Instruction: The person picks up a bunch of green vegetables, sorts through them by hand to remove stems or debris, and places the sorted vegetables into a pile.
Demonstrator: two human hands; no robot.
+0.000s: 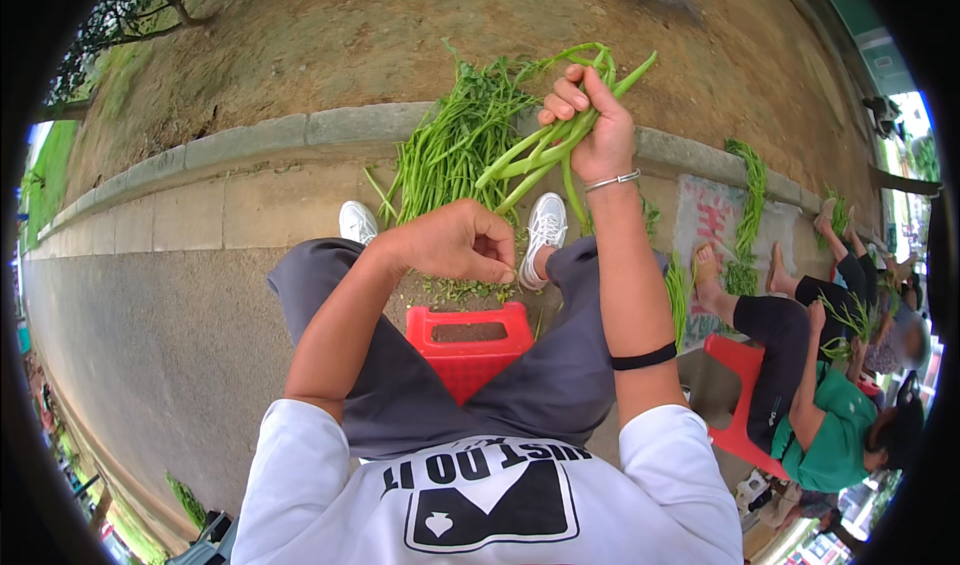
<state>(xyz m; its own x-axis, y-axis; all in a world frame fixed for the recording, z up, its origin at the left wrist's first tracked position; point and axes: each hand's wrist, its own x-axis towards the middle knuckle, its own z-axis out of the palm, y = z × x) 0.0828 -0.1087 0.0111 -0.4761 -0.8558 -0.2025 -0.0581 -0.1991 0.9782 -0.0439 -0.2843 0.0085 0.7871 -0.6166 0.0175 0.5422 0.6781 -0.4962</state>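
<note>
My right hand [600,126], raised at upper right of centre with a metal bangle at its wrist, grips several thick green stems [529,163] that cross it diagonally. Lower and to the left is my left hand [461,242], its fingers curled and the thumb tip near the index finger; whether something tiny is pinched there, I cannot tell. A large pile of leafy green stems [457,141] lies against the stone kerb beyond my feet. Small leaf scraps [465,289] are scattered on the ground between my white shoes and the stool.
A red plastic stool [472,347] is under me. The kerb [367,123] runs across, with bare soil beyond. At right, a co-worker in a green top [832,437] sits on another red stool [739,355] beside a plastic sack [697,212] and more green bundles [750,205]. Other people sit farther off.
</note>
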